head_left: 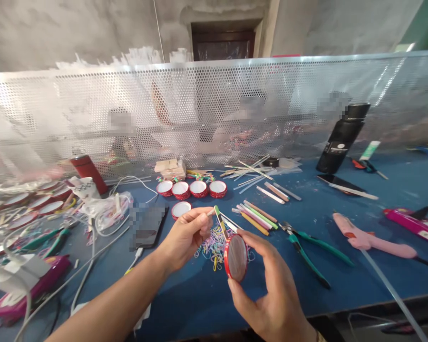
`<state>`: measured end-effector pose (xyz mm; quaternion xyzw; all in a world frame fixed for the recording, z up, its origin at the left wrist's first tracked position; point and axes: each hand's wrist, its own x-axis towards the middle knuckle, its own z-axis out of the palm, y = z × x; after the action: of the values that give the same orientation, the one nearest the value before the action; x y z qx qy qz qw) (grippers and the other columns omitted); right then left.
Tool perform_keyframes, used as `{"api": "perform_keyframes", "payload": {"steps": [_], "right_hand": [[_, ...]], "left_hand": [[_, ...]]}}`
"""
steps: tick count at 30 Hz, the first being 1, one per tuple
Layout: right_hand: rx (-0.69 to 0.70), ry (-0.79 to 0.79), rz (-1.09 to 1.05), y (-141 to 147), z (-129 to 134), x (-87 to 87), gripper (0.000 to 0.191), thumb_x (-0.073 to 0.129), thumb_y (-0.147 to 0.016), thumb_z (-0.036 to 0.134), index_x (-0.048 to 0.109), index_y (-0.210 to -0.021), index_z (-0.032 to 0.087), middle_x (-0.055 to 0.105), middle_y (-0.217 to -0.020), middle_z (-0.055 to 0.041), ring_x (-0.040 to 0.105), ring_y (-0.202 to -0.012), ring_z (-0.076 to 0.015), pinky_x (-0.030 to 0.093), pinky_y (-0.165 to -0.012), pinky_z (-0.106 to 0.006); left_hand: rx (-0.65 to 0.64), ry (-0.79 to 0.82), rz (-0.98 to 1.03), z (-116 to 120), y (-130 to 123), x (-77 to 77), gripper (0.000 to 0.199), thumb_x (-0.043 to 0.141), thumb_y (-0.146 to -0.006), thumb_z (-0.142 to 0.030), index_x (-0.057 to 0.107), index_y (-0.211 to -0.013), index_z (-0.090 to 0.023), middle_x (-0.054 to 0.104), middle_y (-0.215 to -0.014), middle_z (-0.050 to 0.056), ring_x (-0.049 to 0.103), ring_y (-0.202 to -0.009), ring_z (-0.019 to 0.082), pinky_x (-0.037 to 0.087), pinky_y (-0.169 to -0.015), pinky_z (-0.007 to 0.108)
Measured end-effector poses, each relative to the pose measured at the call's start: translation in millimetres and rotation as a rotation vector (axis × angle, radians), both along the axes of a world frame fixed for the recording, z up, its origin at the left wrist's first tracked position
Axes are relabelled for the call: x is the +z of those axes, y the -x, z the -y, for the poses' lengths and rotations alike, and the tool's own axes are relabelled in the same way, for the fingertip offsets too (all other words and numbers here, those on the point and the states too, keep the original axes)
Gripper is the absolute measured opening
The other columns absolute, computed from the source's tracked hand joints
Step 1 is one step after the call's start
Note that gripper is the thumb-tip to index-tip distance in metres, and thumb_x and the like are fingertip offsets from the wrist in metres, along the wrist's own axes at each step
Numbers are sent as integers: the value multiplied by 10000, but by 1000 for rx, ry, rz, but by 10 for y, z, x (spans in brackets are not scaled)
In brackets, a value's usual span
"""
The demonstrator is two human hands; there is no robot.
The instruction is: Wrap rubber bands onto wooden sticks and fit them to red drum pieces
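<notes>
My right hand (267,280) holds a small round red-rimmed drum (236,258) between thumb and fingers, its pale face tilted. A flat stick (220,221), green at its upper end, rises from the drum's rim. Beside the stick's top, my left hand (190,232) is closed, pinching a thin pale piece (211,212). Behind and below the hands lies a pile of colourful loops (214,249). Further back, several red-rimmed drums (199,188) stand in a row, with another drum (181,209) in front of them.
Coloured glue sticks (258,216) and green-handled pliers (308,251) lie right of centre. A pink glue gun (373,239) rests further right, with a black bottle (342,137) behind. On the left are a phone (151,228), cables, and a red bottle (90,173). A perforated metal panel (185,114) spans the back.
</notes>
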<state>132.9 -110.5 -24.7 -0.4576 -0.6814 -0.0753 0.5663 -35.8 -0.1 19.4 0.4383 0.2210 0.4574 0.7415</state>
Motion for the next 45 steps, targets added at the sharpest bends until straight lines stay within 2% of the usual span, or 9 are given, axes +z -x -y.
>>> {"api": "perform_keyframes", "payload": {"steps": [21,45], "right_hand": [[-2,-11,32,26,11,2,499,654,-867,271,513,-1322,124,670,-1250,-181,668,-1146,-303,604,-920,-495],[8,-13,52,29,1,24,490,652,-864,263,514,-1313,121,677,-1233,-181,671,-1133,-292,615,-906,-487]], "left_hand": [[12,4,-22,28,0,2,339,907,-711,-366,805,-924,-122,441,-633,-41,369,-576,54,300,-555,177],[-14,-13,-21,41,4,13,308,868,-766,-357,808,-949,-117,433,-636,-37,372,-592,59,318,-568,170]]}}
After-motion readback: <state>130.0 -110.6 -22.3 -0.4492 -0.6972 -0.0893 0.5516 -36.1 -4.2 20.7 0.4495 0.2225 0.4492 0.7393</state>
